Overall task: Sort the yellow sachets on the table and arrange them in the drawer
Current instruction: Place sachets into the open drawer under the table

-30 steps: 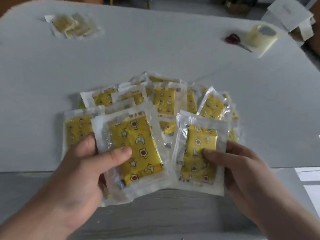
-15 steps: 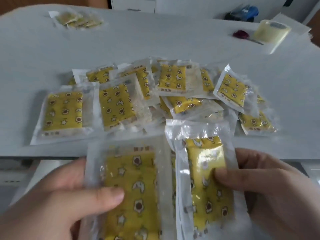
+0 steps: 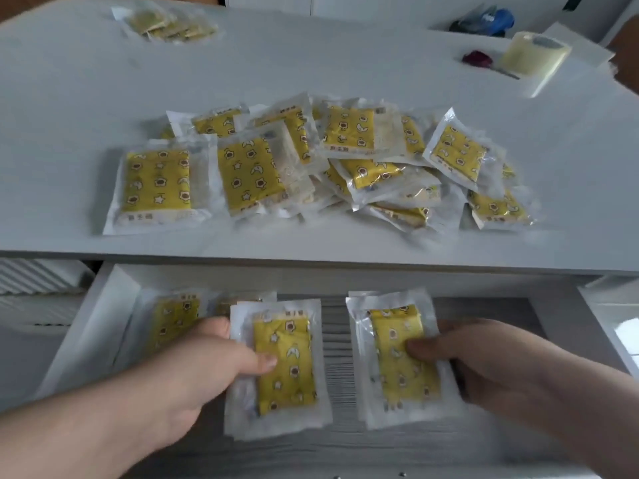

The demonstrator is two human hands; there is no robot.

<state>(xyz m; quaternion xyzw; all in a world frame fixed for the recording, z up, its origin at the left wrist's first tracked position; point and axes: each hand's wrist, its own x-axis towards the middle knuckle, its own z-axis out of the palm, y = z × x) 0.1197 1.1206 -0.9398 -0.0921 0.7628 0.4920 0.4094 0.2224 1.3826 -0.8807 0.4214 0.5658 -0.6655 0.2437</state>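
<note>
Two hands, two loads, both low inside the open white drawer with the grey wood-grain floor (image 3: 339, 447) at 6 o'clock.

Left hand (image 3: 207, 368): thumb flat on top, fingers curled under, pinching a clear-plastic sachet with a yellow star-and-moon-print filling (image 3: 287, 368). Extra edges show beneath it, so it's likely a small stack.

Right hand (image 3: 491, 361): same pinch, thumb on the face of a second clear-wrapped yellow sachet (image 3: 401, 357), which also looks doubled. Neither load is released. Can't tell if they touch the drawer floor yet.

Change: a second ago both loads were held up at the table edge, over the heap. Both are now below the tabletop, in the drawer. Reads as transfer done, set-down pending.

At 9 o'clock of the left hand, near the drawer's left wall: yellow sachets already laid flat (image 3: 173, 323), partly hidden by the hand. The row seems to fill left to right, so the incoming two should go just beside them. A strip of bare floor shows between the two loads.

Farther out at 12 o'clock: the white tabletop (image 3: 311, 63) carries the main loose heap of yellow sachets (image 3: 311, 160), overlapping and unsorted, much as it was. I'd judge most of the job remains.

Far 11 o'clock: a small separate cluster of paler sachets (image 3: 169, 24), blurred.

Far 2 o'clock: a roll of clear packing tape (image 3: 534, 53), with dark red scissor handles (image 3: 479, 59) just beside it at its 9 o'clock. Behind those is a blue object (image 3: 491, 20); can't identify it.
</note>
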